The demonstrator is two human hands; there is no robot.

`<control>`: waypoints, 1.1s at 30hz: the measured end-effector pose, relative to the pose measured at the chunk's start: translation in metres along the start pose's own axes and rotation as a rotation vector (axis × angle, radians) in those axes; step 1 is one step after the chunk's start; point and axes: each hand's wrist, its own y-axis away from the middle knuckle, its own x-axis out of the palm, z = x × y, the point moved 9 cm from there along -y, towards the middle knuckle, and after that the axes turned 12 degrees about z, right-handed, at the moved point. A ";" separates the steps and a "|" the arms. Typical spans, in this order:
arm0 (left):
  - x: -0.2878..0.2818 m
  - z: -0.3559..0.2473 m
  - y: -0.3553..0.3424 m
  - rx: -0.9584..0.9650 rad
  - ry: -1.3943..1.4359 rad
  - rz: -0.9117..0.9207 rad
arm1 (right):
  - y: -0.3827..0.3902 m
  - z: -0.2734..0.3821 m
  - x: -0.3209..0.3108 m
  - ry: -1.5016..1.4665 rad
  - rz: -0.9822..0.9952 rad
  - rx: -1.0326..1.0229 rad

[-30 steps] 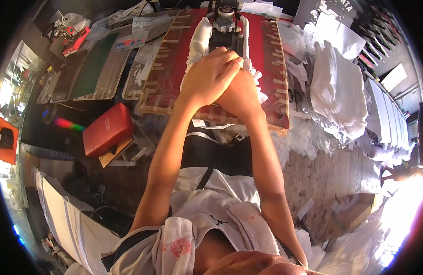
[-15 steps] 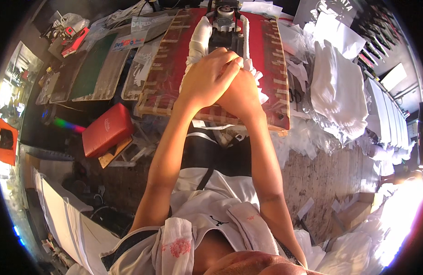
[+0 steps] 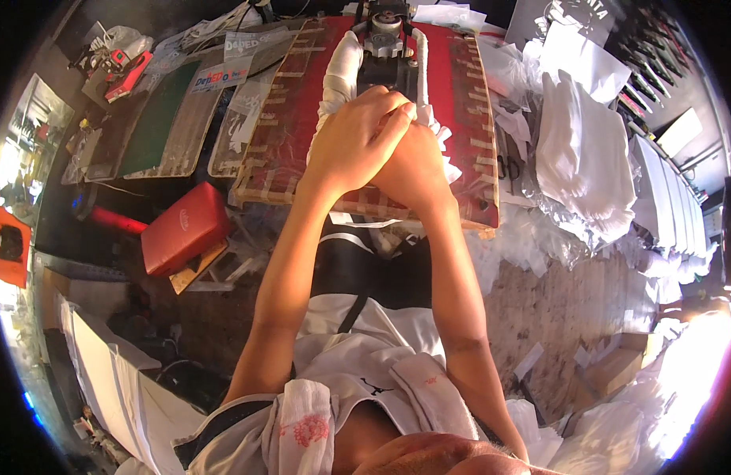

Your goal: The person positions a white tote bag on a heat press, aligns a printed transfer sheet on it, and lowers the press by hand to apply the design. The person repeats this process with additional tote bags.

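Over the red board (image 3: 290,150) my two hands are brought together. My left hand (image 3: 351,146) is closed, lying across and gripping my right hand (image 3: 413,162), with its thumb on top. The fingers of my right hand are hidden beneath, so what they hold, if anything, does not show. Just beyond the hands stands a dark metal clamp-like device (image 3: 387,39) with a round knob. A thick arm wrapped in white cloth (image 3: 343,67) runs along its left side, and a thinner white-wrapped bar (image 3: 422,67) along its right. Crumpled white material shows beside my right hand.
Strips of tape line the red board's edges. Left of it lie flat boards (image 3: 163,119) and a red box (image 3: 186,228). A stack of white cloth (image 3: 583,150) sits on the right, above clear plastic bags (image 3: 512,245). A white towel (image 3: 305,419) hangs over my shoulder.
My hands stay clasped in nearly the same place. The view has shifted very slightly; nothing is taken hold of or let go.
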 end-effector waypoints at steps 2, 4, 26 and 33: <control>0.000 0.000 0.000 -0.011 -0.016 0.001 | 0.000 -0.002 0.002 -0.030 0.032 0.023; -0.001 -0.002 0.000 -0.003 -0.028 -0.002 | 0.000 -0.003 0.002 -0.043 0.052 0.043; -0.004 -0.005 0.004 0.026 -0.001 -0.018 | 0.005 -0.002 -0.002 -0.050 0.012 0.051; -0.001 -0.002 0.003 0.012 -0.004 -0.017 | 0.003 -0.003 0.001 -0.065 0.080 0.094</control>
